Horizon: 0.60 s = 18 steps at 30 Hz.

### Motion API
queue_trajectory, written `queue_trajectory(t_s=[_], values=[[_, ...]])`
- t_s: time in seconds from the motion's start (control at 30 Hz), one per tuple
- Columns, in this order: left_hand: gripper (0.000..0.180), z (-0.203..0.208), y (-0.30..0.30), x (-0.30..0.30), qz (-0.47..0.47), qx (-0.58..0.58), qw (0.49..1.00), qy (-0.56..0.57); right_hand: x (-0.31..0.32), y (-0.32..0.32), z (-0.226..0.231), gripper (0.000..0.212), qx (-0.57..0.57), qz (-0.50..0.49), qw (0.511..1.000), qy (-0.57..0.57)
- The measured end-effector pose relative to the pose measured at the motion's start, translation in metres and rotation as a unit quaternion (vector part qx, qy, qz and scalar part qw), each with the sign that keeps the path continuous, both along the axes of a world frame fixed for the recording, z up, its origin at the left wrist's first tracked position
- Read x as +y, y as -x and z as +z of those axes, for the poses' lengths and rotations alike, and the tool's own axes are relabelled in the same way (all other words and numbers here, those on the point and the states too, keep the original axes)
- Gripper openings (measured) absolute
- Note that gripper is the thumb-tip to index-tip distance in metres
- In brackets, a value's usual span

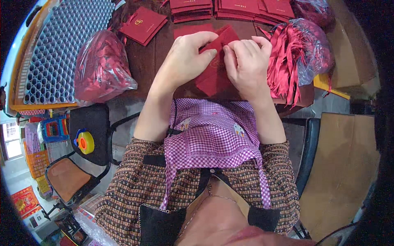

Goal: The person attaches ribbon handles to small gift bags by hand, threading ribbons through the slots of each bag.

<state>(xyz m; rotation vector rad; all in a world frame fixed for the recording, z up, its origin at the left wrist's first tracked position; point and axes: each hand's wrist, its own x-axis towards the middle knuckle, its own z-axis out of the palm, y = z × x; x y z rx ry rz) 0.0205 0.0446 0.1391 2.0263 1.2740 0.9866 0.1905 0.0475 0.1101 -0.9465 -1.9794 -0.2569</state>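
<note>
A red paper gift bag (208, 82) is held tilted between my two hands above the dark brown table. My left hand (184, 57) has its thumb and fingers closed on the bag's left side. At the bag's upper right edge, my right hand (248, 61) is closed with its thumb and fingertips pinched together; whatever lies in that pinch is hidden. Right of this hand, a bundle of loose red ribbons (284, 61) spills from a clear plastic bag (314, 49). Behind my hands another flat red piece (191, 30) lies on the table.
Stacks of red gift bags (191, 11) line the table's far side, with one finished-looking bag (143, 25) at the left. A plastic sack of red material (102, 67) sits beside a tray of round tubes (61, 49). Chairs and a cardboard sheet (338, 176) flank me.
</note>
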Motion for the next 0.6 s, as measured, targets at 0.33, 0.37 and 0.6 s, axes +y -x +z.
queue_trajectory(t_s=[0.33, 0.37, 0.6], values=[[0.037, -0.006, 0.008, -0.004, -0.029, -0.278, 0.940, 0.196, -0.010, -0.007, 0.020, 0.005, 0.070, 0.018, 0.997, 0.005], [0.033, -0.007, 0.009, -0.005, -0.035, -0.315, 0.927, 0.201, -0.011, -0.009, 0.025, 0.004, 0.090, 0.024, 0.996, 0.013], [0.036, -0.009, 0.014, -0.007, -0.054, -0.352, 0.909, 0.216, -0.013, -0.021, 0.020, 0.006, 0.212, 0.049, 0.972, 0.087]])
